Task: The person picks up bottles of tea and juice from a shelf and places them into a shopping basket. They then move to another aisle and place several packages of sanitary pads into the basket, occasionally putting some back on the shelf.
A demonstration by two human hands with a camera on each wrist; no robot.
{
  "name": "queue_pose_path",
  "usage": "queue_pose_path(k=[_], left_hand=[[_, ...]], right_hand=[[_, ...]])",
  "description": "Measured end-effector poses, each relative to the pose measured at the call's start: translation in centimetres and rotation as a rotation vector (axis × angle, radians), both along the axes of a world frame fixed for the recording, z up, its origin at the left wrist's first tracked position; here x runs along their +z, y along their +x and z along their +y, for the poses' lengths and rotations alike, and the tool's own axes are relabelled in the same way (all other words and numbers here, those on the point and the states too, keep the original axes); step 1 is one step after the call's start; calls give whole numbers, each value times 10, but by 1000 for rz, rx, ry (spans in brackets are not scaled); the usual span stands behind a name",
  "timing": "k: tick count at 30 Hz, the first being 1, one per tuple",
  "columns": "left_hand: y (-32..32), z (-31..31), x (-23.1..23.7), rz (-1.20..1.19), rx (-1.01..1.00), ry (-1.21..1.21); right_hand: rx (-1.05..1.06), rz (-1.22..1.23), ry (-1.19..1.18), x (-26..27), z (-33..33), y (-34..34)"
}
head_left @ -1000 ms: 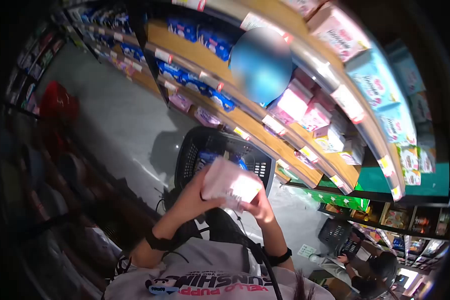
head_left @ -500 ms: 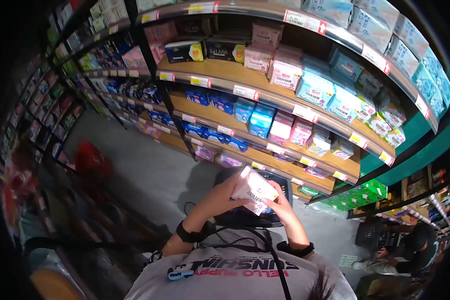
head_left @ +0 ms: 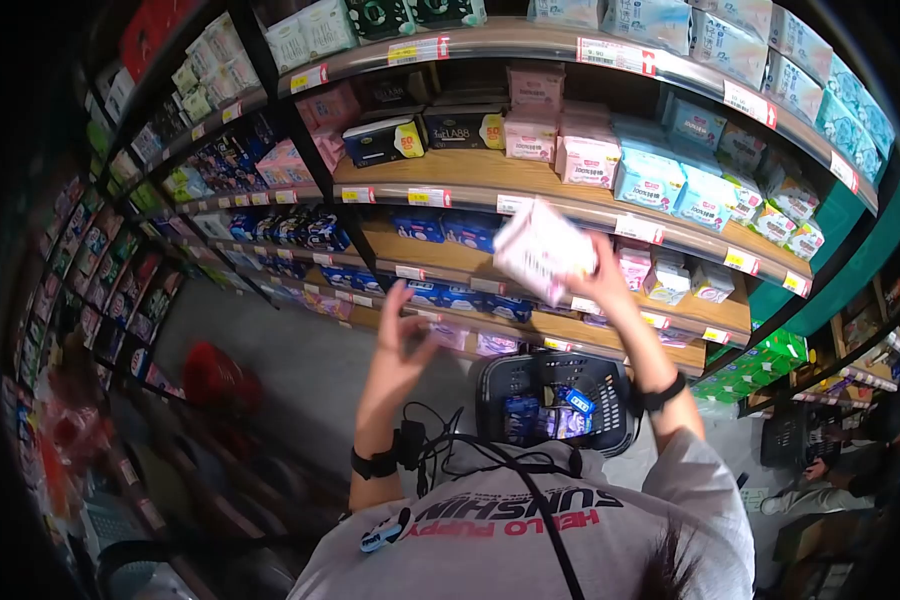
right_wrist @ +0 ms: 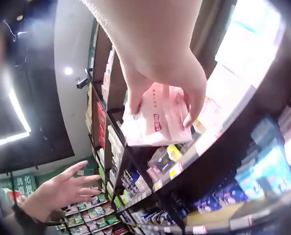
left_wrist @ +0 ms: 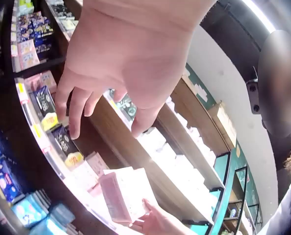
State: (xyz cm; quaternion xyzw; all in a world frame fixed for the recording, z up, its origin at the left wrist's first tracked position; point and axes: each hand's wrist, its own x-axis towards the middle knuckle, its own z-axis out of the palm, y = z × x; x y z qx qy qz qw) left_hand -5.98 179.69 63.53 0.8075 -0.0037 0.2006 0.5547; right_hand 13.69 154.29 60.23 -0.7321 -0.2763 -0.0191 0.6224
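A pale pink and white package (head_left: 545,250) is pinched between the thumb and fingers of my right hand (head_left: 605,280), held up in front of the shelves. The right wrist view shows the fingers on both sides of the package (right_wrist: 157,117). My left hand (head_left: 398,345) is raised apart from it, fingers spread and holding nothing; the left wrist view shows that hand (left_wrist: 121,68) with its fingers hanging loose. Similar pink packages (head_left: 587,158) stand on the shelf behind, beside blue ones (head_left: 650,180).
A dark basket (head_left: 610,430) holding several blue and purple packs stands on the floor below the hands. Shelf edges (head_left: 450,197) with price tags curve across the view. At the left lies a red bag (head_left: 215,375). A crouching person (head_left: 860,450) is at the right beside another basket.
My left hand has let go of the package and moved left. My right hand has lifted the package up toward the shelves. The basket's contents now show.
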Motion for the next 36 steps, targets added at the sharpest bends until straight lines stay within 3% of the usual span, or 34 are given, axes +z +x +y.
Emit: queue_pose_path(k=[3, 7, 10, 13, 14, 18, 21, 23, 24, 25, 26, 27, 28, 29, 30, 33, 36], left_hand=[[-11, 40, 4, -231, 88, -17], [-36, 64, 16, -280, 273, -20], [-61, 85, 11, -288, 368, 7], [-87, 98, 8, -282, 465, -61], [-94, 104, 5, -285, 499, -74], [-117, 123, -3, -276, 632, -102], [-119, 117, -3, -278, 677, -164], [-114, 108, -2, -276, 669, -193], [-107, 102, -3, -275, 655, -193], [-100, 98, -5, -277, 639, -194], [-94, 93, -7, -257, 624, -205], [-88, 88, -8, -230, 594, -204], [-81, 82, -10, -205, 567, -200], [-76, 76, -11, -174, 542, -197], [-70, 70, -12, -194, 505, -174], [-52, 50, -14, -229, 408, -136], [-34, 38, -8, -241, 332, -102]], right_hand=[[-132, -224, -61, 60, 31, 60], [-466, -645, -402, 80, 65, 147], [-338, -499, -583, 89, 78, 164], [-473, -871, -962, 86, 80, 164], [-481, -837, -1075, 83, 80, 168], [-617, -723, -1109, 76, 82, 165], [-658, -926, -830, 76, 96, 134], [-207, -812, -489, 87, 109, 81], [113, -592, -409, 101, 107, 28], [462, -580, -255, 106, 108, -17], [700, -699, -235, 113, 104, -60], [965, -625, -281, 105, 97, -90], [1171, -700, -240, 102, 92, -118], [1308, -648, -240, 106, 85, -142], [1325, -703, -42, 96, 84, -156], [1406, -476, 166, 72, 78, -172], [1428, -271, 210, 67, 55, -166]])
